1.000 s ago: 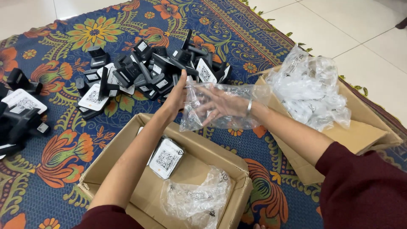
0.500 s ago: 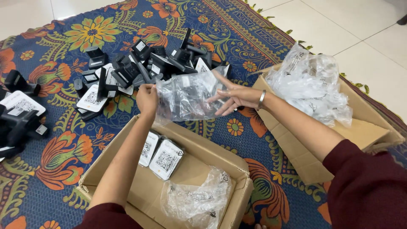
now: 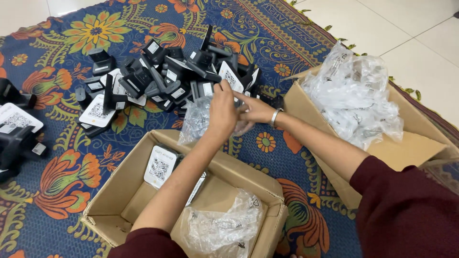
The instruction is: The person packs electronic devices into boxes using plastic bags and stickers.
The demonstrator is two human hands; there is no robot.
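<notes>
Both my hands meet above the rug, just past the near cardboard box [image 3: 119, 191]. My left hand [image 3: 223, 108] and my right hand [image 3: 256, 111] together clutch a crumpled clear plastic bag [image 3: 195, 120], which hangs down to the left of my left wrist. Right behind the hands lies a pile of black devices with white square-code labels [image 3: 167, 76]. Inside the near box stand two such devices, white label up [image 3: 160, 167], beside another clear plastic bag [image 3: 222, 227].
A second cardboard box [image 3: 416, 143] at the right is heaped with clear plastic bags [image 3: 354, 95]. More black devices lie at the left edge [image 3: 16, 129]. All sits on a floral blue and orange rug [image 3: 62, 172]; white floor tiles lie beyond.
The plastic bag was stretched open between my two hands; now both hands have come together and bunched it up, further from me, near the pile of devices.
</notes>
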